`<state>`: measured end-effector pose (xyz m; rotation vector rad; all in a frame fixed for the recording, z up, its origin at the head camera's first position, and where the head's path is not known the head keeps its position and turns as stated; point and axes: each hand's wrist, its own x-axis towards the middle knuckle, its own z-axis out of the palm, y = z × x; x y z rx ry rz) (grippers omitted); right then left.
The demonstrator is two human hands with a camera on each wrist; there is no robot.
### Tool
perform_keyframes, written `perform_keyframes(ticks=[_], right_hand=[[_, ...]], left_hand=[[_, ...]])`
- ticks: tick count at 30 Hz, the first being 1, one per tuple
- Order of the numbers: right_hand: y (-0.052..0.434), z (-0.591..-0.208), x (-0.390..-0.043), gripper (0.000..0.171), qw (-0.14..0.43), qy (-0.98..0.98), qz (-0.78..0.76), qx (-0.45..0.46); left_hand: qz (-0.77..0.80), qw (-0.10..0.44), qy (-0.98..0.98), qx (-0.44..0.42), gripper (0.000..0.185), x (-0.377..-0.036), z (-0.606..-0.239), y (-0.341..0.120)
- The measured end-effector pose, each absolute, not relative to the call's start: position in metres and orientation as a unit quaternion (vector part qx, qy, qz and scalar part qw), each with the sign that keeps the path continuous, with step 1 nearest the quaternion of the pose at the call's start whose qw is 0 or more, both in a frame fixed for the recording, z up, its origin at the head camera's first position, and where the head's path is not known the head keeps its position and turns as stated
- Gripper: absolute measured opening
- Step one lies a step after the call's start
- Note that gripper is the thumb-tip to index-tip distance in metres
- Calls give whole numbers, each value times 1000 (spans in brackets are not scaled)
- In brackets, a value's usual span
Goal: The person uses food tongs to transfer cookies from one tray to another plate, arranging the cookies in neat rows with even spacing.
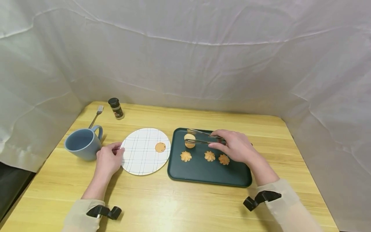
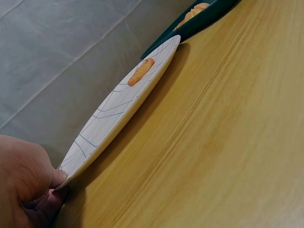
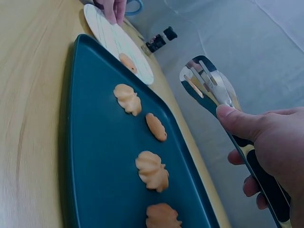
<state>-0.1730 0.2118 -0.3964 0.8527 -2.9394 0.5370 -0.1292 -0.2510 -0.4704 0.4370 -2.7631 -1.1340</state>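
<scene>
Head view: right hand (image 1: 236,149) fingers curl round metal tongs (image 1: 203,137), whose long axis runs leftward, tips about a pale round cookie (image 1: 189,140) at the green tray (image 1: 203,174)'s far-left end; whether they clamp it, I cannot tell. Left hand (image 1: 108,158) pinches the checked plate (image 1: 139,158)'s near-left rim; one cookie (image 1: 160,147) lies on it.

Beige sleeves (image 1: 282,199), black wrist mounts (image 1: 259,198)
</scene>
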Motion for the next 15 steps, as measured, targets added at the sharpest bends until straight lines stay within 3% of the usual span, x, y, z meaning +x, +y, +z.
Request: perform_keyframes(ticks=[15], right_hand=[[179,-397,-178,53,4,-936,182,302]], left_hand=[[-369,74,-917,135,35,-129,-471,-252]])
